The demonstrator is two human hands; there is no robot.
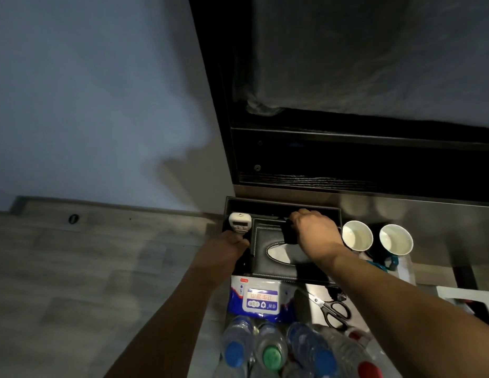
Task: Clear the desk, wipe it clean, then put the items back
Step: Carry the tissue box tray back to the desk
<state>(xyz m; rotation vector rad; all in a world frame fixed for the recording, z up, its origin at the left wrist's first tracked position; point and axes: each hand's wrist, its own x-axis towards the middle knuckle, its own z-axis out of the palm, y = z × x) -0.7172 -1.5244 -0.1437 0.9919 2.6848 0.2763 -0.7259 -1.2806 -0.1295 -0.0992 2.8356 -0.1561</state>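
Writing: wipes pack (pixel 258 300) bore an upside-down blue-and-white label, characters too blurred to read.
Surface: shiny desk (pixel 429 227) against a pale wall, wood-look floor at left.
Organizer (pixel 281 205): black box with tissue slot, white remote (pixel 239 222) standing in its left compartment.
Left hand (pixel 227 248): curled round the remote's lower end.
Right hand (pixel 314 227): gripped a dark object (pixel 288 233) over the organizer.
Cups (pixel 357 236): two, white inside, right of the organizer.
Bottles (pixel 270 347): capped, nearest edge, scissors (pixel 332 309) beside them.

Right hand (pixel 313 230) covers part of the black leather tissue box (pixel 276 257); its dark gripped object is unidentifiable. Clear plastic water bottles (pixel 270 350) run off the bottom edge.
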